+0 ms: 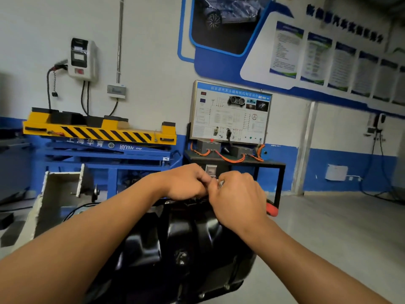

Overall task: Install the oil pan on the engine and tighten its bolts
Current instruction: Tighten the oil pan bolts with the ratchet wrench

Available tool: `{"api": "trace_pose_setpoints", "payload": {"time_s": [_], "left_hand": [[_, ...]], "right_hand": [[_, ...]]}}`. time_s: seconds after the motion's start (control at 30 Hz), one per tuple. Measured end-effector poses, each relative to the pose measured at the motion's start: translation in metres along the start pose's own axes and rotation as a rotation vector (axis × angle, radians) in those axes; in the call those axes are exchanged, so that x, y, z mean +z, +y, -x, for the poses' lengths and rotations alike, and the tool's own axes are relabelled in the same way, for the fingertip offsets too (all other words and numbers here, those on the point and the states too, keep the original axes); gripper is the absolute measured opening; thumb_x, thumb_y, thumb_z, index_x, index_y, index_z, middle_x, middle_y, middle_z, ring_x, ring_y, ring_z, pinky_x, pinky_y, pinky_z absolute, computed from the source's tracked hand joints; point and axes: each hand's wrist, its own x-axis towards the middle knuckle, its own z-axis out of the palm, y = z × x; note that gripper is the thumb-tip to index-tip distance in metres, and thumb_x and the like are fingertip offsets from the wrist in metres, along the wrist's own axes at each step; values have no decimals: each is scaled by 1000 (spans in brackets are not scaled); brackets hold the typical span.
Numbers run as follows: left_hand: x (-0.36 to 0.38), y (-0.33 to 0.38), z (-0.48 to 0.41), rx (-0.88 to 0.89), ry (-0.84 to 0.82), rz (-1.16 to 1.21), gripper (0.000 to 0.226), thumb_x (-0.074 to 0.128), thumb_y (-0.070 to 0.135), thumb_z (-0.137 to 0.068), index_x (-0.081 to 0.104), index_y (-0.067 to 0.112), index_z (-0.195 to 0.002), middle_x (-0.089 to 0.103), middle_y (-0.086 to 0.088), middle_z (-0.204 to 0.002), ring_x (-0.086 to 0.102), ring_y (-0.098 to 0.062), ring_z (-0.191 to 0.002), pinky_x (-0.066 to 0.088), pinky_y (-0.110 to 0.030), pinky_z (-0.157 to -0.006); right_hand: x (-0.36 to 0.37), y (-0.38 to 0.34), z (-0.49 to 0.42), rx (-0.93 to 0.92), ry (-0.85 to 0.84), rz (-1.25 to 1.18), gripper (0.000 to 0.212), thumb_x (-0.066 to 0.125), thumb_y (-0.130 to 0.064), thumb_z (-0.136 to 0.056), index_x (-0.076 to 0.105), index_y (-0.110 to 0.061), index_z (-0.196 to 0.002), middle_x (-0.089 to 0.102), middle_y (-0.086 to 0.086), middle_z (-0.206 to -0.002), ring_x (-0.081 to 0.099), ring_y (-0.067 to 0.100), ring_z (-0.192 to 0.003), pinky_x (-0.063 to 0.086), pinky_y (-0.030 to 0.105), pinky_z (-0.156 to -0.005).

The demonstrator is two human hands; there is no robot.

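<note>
A workshop with a white-and-blue wall and a grey concrete floor (328, 227): one blue scissor lift (105, 150) topped by a yellow, black-striped platform stands against the wall at left. One wiring-diagram training board (230, 113) rises beside it on one black bench (236, 161), where orange cables (230, 159) loop. A row of at least six posters (341, 66) runs along the wall's blue display at upper right, their text too blurred to read.

One black oil pan (192, 240) fills the lower centre, ribbed side up, directly beneath the person's forearms. Its lower edge is cut off by the frame, and whatever it sits on is hidden under it. One white metal bracket (59, 194) stands to its left. Two wall chargers are mounted, one (82, 59) above the lift and one (380, 121) far right.

Two bare hands meet above the pan's far end. The left hand (186, 183) has its fingers curled toward the right; whether it grips anything cannot be told. The right hand (238, 196) pinches one small silver part (221, 183) at its fingertips, too small and blurred to identify. At least two bolt heads (226, 286) show along the pan's near flange. A red object (272, 209) peeks out behind the right wrist, mostly hidden.
</note>
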Motion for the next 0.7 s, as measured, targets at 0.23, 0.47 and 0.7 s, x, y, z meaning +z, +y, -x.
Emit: {"api": "trace_pose_setpoints", "payload": {"time_s": [0.23, 0.47, 0.7], "left_hand": [[-6, -8, -2, -87, -46, -41, 41, 48, -12, -79, 77, 16, -85, 67, -9, -77, 54, -11, -67, 43, -22, -68], [-4, -10, 3, -105, -17, -138, 45, 53, -9, -85, 78, 28, -93, 75, 1, -98, 66, -15, -95, 51, -32, -92], [-6, -18, 10, -67, 34, 16, 36, 63, -7, -84, 78, 20, -102, 74, -9, -107, 65, -34, -107, 46, -50, -104]], "right_hand": [[-7, -17, 3, 76, -160, 22, 35, 49, -44, -91, 37, -23, -66, 34, -5, -66, 41, 23, -66, 30, 31, -56], [-10, -26, 7, 40, -207, 27, 31, 52, -38, -91, 35, -23, -70, 34, -6, -66, 36, 19, -59, 27, 31, -53], [-10, -20, 0, 159, -164, -16, 24, 59, -38, -87, 53, -19, -75, 47, -4, -70, 43, 17, -57, 27, 27, -49]]}}
